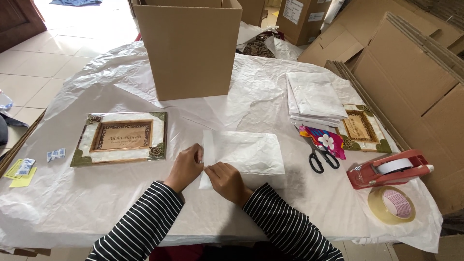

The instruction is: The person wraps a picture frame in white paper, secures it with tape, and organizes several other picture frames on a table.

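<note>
- Under my left hand [184, 166] and right hand [227, 181] lies a white paper-wrapped packet [249, 152], thin, matt and softly creased.
- The table cover [96, 203] is crinkled white sheeting with a faint sheen.
- The picture frame [121, 137] shows warm wood inside a glossy, pearly border.
- The box [188, 48] is plain matt brown cardboard.
- The tape dispenser [389, 169] is smooth red plastic.
- The tape roll [391, 205] looks glossy and clear-yellowish.
- My sleeves [140, 227] are striped knit cloth.
</note>
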